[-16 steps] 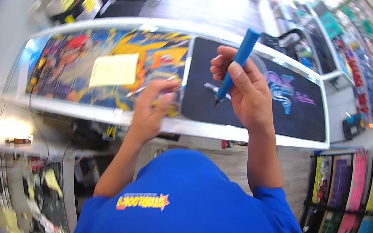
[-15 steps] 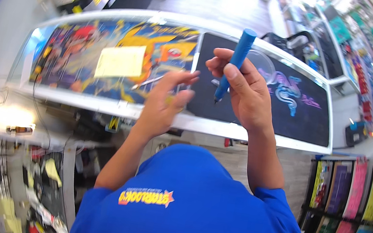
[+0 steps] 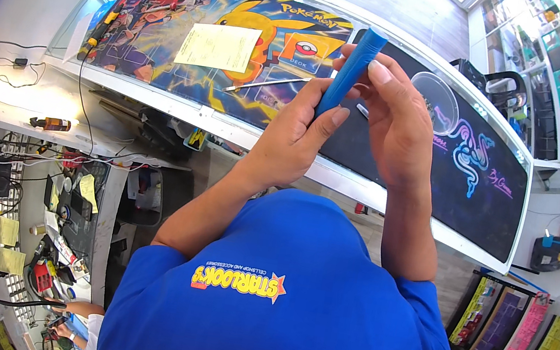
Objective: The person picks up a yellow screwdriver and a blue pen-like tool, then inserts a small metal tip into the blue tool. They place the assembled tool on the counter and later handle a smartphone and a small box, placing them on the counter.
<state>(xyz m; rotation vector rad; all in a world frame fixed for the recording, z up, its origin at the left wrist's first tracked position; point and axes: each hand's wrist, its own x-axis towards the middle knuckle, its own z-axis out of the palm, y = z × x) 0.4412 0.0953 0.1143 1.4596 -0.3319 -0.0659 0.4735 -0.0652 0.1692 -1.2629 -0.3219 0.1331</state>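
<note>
A thick blue pen-shaped tool (image 3: 349,75) is tilted over the long counter, its wide end up and to the right. My left hand (image 3: 298,130) is closed round its lower end, so the thin tip is hidden. Thumb and fingers of my right hand (image 3: 402,117) pinch it near the upper end. Below and left of the tool, a slim metal stick-like tool (image 3: 272,84) lies on the colourful cartoon mat (image 3: 165,69). A small silver piece (image 3: 363,108) rests on the dark mat (image 3: 438,193) between my hands.
A yellow paper sheet (image 3: 217,46) lies on the cartoon mat. A corded tool with a yellow and black handle (image 3: 103,30) is at the left end. A round clear dish (image 3: 434,100) sits beyond my right hand. Another person's hand (image 3: 83,309) shows at lower left.
My left hand, apart from the tool before, has moved in and closed round its lower end. My right hand still holds it. The view has turned, tilting the counter.
</note>
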